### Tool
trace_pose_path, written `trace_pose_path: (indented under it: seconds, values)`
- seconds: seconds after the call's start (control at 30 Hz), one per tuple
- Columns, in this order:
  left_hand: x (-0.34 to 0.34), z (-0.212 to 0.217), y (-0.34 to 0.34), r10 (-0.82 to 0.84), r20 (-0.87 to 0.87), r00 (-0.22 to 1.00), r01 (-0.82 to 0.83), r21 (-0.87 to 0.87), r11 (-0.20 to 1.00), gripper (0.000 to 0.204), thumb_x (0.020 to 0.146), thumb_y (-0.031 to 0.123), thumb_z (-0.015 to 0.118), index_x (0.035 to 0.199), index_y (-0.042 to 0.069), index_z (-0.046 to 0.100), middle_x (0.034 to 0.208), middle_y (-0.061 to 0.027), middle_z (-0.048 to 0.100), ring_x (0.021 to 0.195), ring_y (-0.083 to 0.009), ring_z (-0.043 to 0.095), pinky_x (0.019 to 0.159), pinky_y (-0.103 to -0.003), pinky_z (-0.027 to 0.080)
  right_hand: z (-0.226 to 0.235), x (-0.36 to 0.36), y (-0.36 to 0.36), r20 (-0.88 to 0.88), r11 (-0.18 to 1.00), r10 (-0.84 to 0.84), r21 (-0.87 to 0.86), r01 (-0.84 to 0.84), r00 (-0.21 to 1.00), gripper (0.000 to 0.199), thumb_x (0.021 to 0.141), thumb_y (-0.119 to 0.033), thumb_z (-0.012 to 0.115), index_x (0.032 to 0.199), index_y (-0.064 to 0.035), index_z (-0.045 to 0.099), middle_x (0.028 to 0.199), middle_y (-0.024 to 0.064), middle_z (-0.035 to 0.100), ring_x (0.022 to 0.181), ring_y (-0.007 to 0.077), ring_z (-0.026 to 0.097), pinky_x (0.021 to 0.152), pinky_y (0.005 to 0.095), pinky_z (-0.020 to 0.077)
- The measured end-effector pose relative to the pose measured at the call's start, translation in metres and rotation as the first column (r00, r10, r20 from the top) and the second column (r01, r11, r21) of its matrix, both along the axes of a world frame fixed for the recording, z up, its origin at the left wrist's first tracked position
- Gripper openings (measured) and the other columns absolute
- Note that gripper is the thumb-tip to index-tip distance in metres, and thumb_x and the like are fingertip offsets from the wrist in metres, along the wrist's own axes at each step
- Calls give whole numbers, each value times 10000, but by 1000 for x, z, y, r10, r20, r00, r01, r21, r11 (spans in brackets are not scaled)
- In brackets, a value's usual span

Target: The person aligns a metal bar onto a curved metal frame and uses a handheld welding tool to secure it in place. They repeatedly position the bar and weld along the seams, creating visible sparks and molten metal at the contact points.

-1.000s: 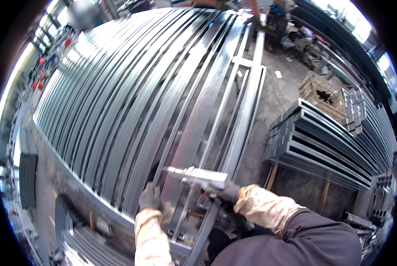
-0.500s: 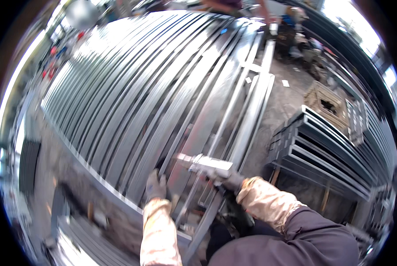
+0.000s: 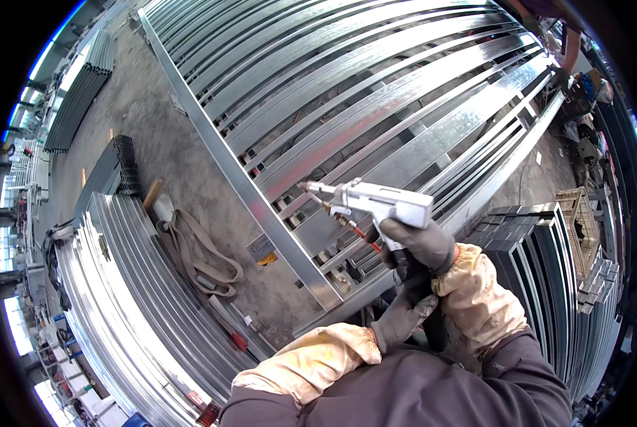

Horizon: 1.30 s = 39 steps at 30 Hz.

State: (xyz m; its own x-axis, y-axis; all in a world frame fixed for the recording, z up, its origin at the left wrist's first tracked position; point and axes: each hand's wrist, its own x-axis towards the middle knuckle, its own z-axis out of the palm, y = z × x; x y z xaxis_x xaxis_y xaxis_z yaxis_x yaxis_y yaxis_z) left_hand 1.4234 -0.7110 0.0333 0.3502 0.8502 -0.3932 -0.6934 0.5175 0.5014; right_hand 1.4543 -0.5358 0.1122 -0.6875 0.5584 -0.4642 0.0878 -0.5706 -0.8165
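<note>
In the head view, the gloved right hand (image 3: 424, 245) is closed around the grip of a silver gun-shaped tool (image 3: 386, 199), which sits over metal slats (image 3: 347, 139). The left hand (image 3: 404, 320), partly curled, touches the black hose (image 3: 436, 331) below; whether it grips, I cannot tell.

Here's the floor (image 3: 169, 164), grey and patchy with stains, running up the left side! Bright windows (image 3: 16, 317) blaze along the far left edge, and the light bounces white off a stack of long metal profiles (image 3: 94, 285). Down on the floor, a beige strap (image 3: 226, 275) lies in loops! Over on the right, a tan slatted crate (image 3: 568, 206) stands beside more stacked metal (image 3: 532, 249), the rim swallowed in black.
</note>
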Motion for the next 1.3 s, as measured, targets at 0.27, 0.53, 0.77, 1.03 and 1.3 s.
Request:
trace_pose_path:
  seconds: [0.27, 0.53, 0.77, 1.03, 1.3]
  values:
    - [-10, -22, -27, 81, -79, 994, -98, -246, 964, 211, 1059, 157, 593, 1233, 50, 541, 1036, 9, 589, 896, -70, 552, 811, -223, 491, -68, -31, -18, -13, 979, 106, 178, -102, 994, 453, 1017, -231, 667, 1399, -7, 574, 1195, 95, 704, 1038, 152, 668, 938, 330, 539]
    - [-15, -24, -26, 51, -276, 960, -127, -263, 957, 284, 1090, 241, 555, 1248, 7, 596, 1090, -11, 626, 950, -70, 604, 859, -215, 501, -76, -46, -14, -5, 991, 130, 43, -130, 991, 426, 1015, -231, 682, 1365, -1, 604, 1256, 90, 702, 1114, 158, 648, 979, 319, 519]
    - [-14, -52, -39, 193, 29, 981, -166, -403, 900, 427, 1099, 278, 518, 1392, -31, 546, 1325, -111, 641, 1230, -143, 623, 1007, -260, 508, -97, -50, -12, -66, 979, 138, 162, -126, 988, 437, 1001, -230, 708, 1365, -7, 613, 1269, 81, 700, 1132, 153, 640, 990, 316, 517]
    - [-22, -33, -22, 20, -153, 988, -66, -306, 950, 415, 1099, 265, 522, 1370, -49, 543, 1369, -151, 614, 1279, -172, 601, 1044, -273, 494, -100, -49, -8, -68, 981, 133, 154, -121, 989, 415, 1002, -203, 701, 1363, -14, 620, 1262, 72, 705, 1119, 144, 646, 979, 309, 521]
    - [-23, -23, -19, 37, -211, 977, -112, -357, 927, 406, 1093, 266, 544, 1316, -71, 583, 1293, -140, 647, 1206, -161, 633, 1002, -254, 509, -102, -52, -9, -93, 968, 147, 218, -124, 985, 391, 1010, -200, 687, 1353, -21, 633, 1246, 72, 714, 1108, 141, 650, 966, 309, 528]
